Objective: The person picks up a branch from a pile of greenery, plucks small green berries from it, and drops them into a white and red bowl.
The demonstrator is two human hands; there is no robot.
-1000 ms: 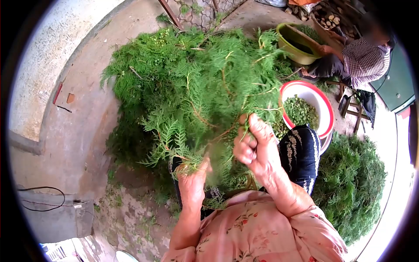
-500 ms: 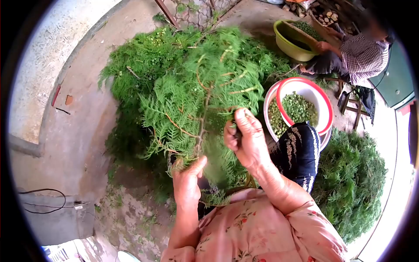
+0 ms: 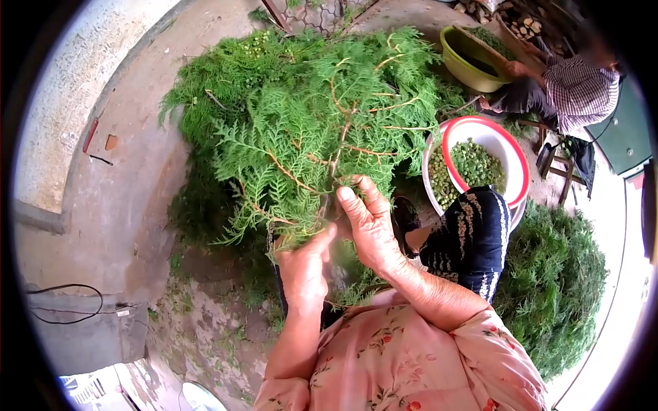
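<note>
A leafy evergreen branch point(image 3: 340, 147) with flat, fern-like green sprays and a brown stem stands up in front of me. My left hand point(image 3: 305, 270) is closed around its lower end. My right hand point(image 3: 372, 229) is closed with thumb and fingertips pinching at the stem, just above the left; any small piece between the fingertips is hidden. Behind the branch lies a big heap of cut greenery point(image 3: 226, 89). To the right of my right hand, a white basin with a red rim point(image 3: 517, 154) holds small green cones point(image 3: 473, 164).
A second pile of greenery point(image 3: 555, 281) lies at the right. At the upper right a co-worker point(image 3: 579, 89) in a checked shirt sits by a yellow-green tub point(image 3: 473, 75). A small wooden stool point(image 3: 562, 168) stands nearby. A black cable point(image 3: 65, 286) lies at the left.
My right hand has moved left and down from the side of the branch to its stem, close to my left hand. The branch has shifted slightly to the right.
</note>
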